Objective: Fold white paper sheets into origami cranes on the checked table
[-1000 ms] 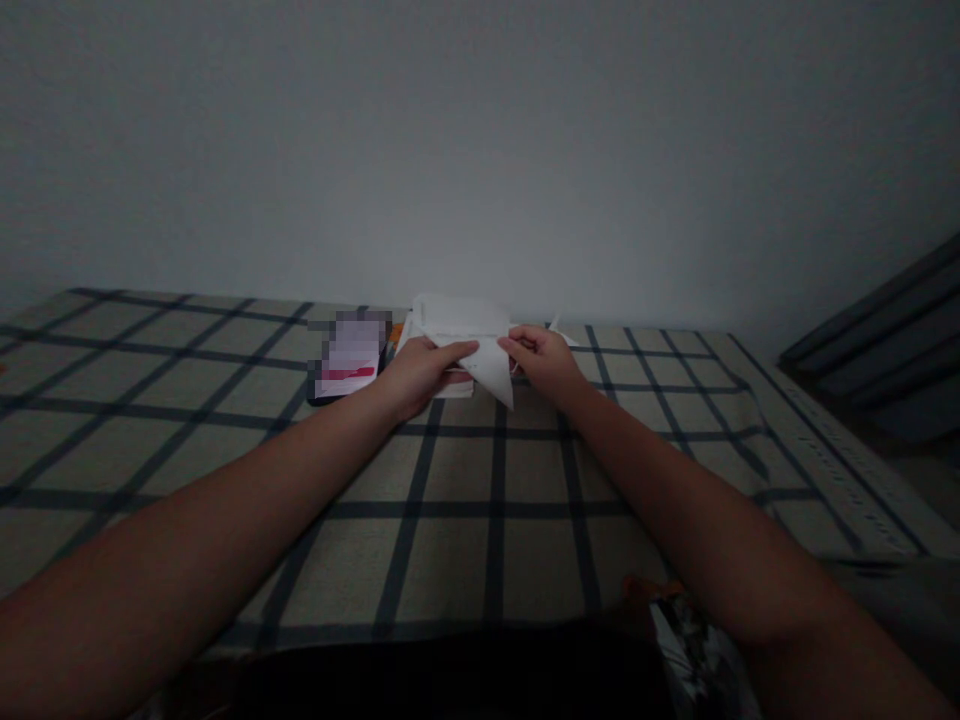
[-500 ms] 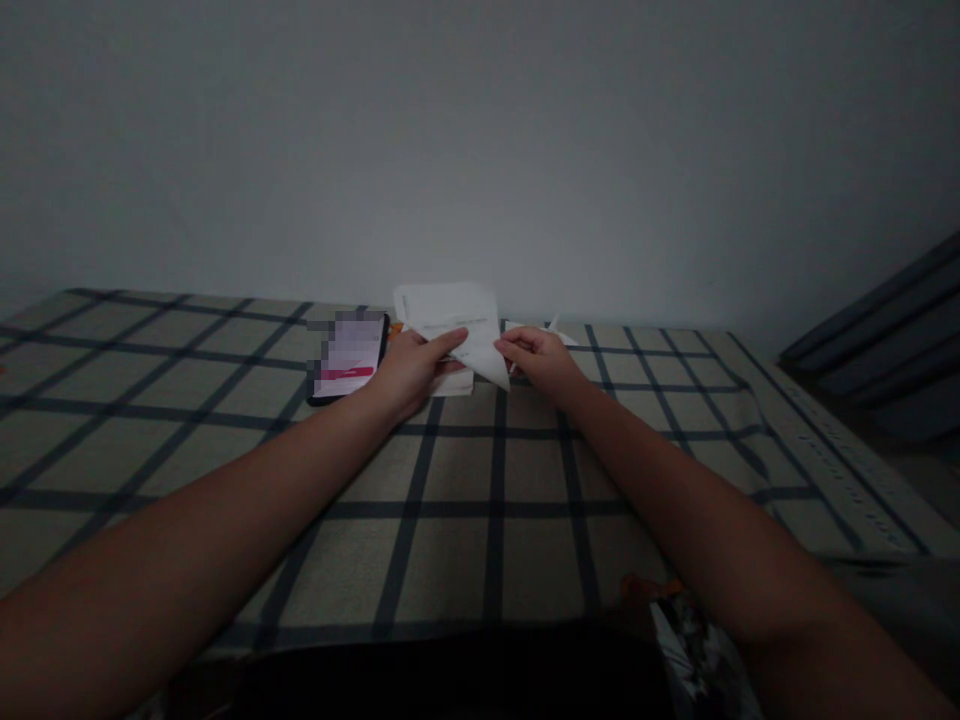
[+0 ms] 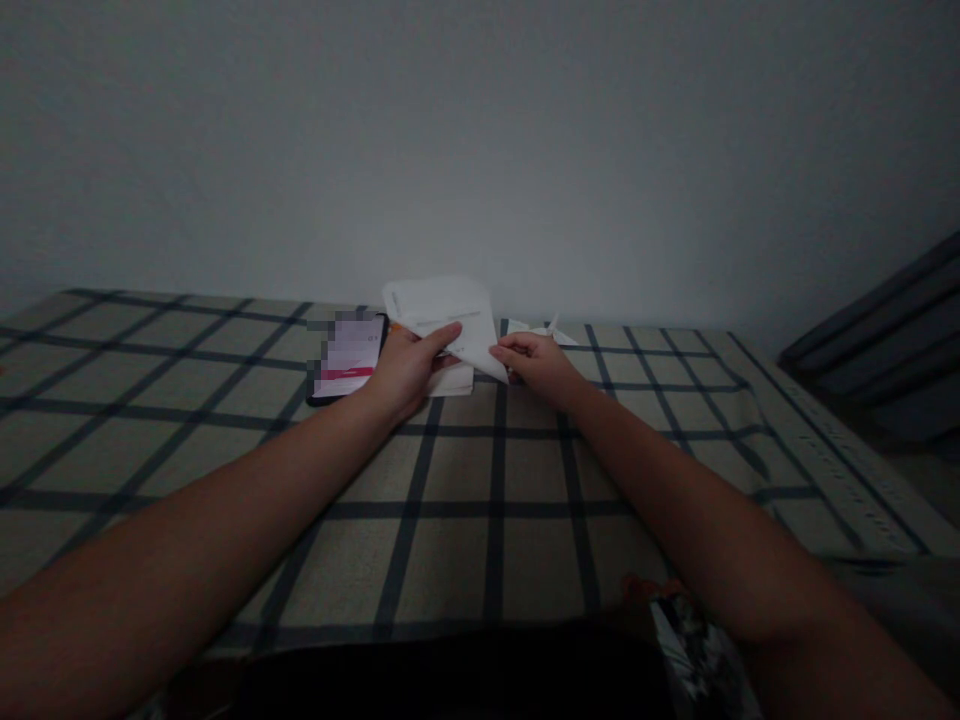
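Note:
A white sheet of paper (image 3: 442, 300) with faint print is held tilted up above the far part of the table. My left hand (image 3: 412, 365) grips its lower left side, thumb on top and fingers underneath. My right hand (image 3: 536, 362) pinches the lower right corner between thumb and fingertips. Under the left hand lies a flat white stack (image 3: 454, 380), perhaps more paper, partly hidden. Just beyond the right hand rests a folded white paper piece (image 3: 556, 332) with a pointed tip.
A phone (image 3: 349, 360) with a lit, partly blurred screen lies left of my left hand. The checked tablecloth (image 3: 457, 470) covers the table up to the grey wall (image 3: 480, 150). Dark pleated fabric (image 3: 892, 350) stands at the right. Something patterned (image 3: 697, 650) lies near my right elbow.
The sheet has shifted slightly left and tilted, its lower right corner rising a little. My right hand has moved slightly left with it; the left hand has barely moved.

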Action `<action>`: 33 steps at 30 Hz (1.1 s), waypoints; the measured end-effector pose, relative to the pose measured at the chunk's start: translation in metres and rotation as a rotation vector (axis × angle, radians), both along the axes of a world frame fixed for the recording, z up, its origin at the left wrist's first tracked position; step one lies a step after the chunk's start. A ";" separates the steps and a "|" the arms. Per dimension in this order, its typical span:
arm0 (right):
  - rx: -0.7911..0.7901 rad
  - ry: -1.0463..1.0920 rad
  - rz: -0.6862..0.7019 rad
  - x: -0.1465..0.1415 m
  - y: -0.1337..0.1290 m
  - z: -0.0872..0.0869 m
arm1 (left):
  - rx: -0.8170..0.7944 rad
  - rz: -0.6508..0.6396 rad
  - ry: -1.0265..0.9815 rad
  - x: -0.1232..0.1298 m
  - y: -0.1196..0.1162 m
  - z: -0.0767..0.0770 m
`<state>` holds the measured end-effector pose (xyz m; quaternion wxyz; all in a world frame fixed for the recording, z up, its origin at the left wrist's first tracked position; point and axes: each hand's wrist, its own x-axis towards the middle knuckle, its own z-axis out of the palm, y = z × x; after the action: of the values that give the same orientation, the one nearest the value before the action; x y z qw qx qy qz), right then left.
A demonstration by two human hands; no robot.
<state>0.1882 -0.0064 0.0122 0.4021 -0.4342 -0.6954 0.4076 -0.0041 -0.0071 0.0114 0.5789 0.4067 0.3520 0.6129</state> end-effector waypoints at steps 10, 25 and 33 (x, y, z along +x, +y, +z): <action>0.003 -0.131 0.086 0.004 0.000 0.001 | 0.049 0.010 -0.059 -0.001 0.001 -0.001; 0.003 -0.094 0.081 -0.001 -0.004 0.003 | -0.025 -0.111 -0.086 0.000 0.001 0.001; -0.012 -0.099 0.126 -0.003 -0.007 0.004 | 0.087 -0.022 -0.083 0.004 -0.001 -0.001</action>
<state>0.1854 -0.0129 0.0165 0.3381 -0.4114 -0.7380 0.4145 -0.0002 -0.0082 0.0104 0.5814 0.4096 0.2962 0.6376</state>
